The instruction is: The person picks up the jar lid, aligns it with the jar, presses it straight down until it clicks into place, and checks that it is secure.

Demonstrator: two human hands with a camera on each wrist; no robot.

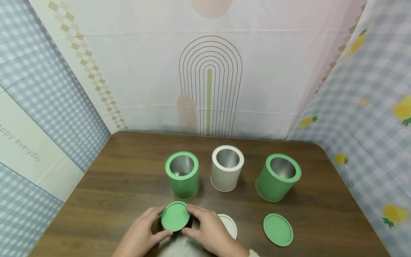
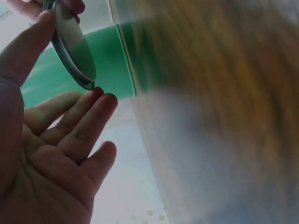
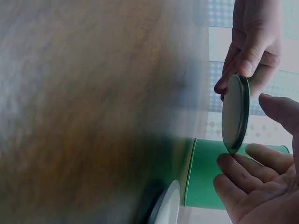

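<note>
In the head view, a round green lid [image 1: 175,216] is held level above the table in front of the left green can [image 1: 185,186]. My left hand [image 1: 142,230] pinches its rim between thumb and fingers. On the opposite side, fingertips of my right hand [image 1: 208,228] touch the rim. The right wrist view shows the right thumb a little apart from the lid [image 3: 234,114], with the fingers fairly straight. The lid stands off the table in both wrist views, its pale underside showing.
A white can [image 1: 224,178] and another green can [image 1: 273,185] stand open-topped to the right. A white lid [image 1: 229,225], partly hidden by the right hand, and a second green lid [image 1: 278,230] lie on the brown table [image 1: 128,167]. Cloth curtains [image 1: 144,71] surround the table.
</note>
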